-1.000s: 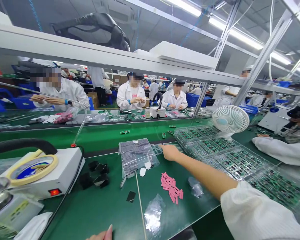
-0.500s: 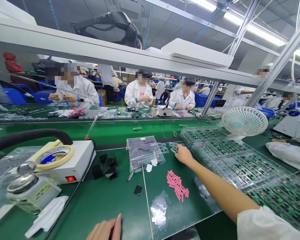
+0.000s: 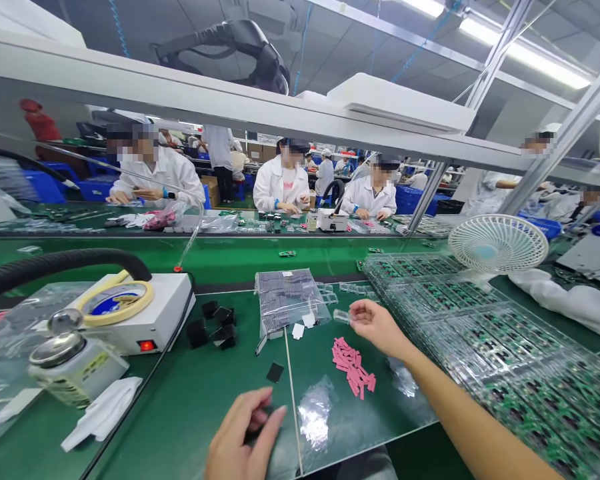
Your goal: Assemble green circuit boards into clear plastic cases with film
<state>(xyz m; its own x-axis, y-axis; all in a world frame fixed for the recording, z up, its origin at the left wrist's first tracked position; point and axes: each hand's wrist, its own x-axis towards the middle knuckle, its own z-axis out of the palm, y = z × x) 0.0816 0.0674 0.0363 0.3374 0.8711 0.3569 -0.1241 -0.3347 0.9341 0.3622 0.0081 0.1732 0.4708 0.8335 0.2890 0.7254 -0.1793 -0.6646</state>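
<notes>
Your left hand (image 3: 243, 433) hovers over the green mat (image 3: 180, 413), fingers loosely curled and open, just beside a black square (image 3: 275, 372). Your right hand (image 3: 377, 327) has its fingers pinched on a small clear plastic piece (image 3: 342, 316), just up from a pile of pink strips (image 3: 353, 367). Further out there's a bag of grey strips (image 3: 290, 300), then trays of green circuit boards (image 3: 485, 340) on your right, with a white desk fan (image 3: 497, 243) beyond them.

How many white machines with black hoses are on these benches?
2: one white machine on the near bench, left of the black pieces; another white machine on the far bench, between two seated co-workers. Others may be hidden.
</notes>
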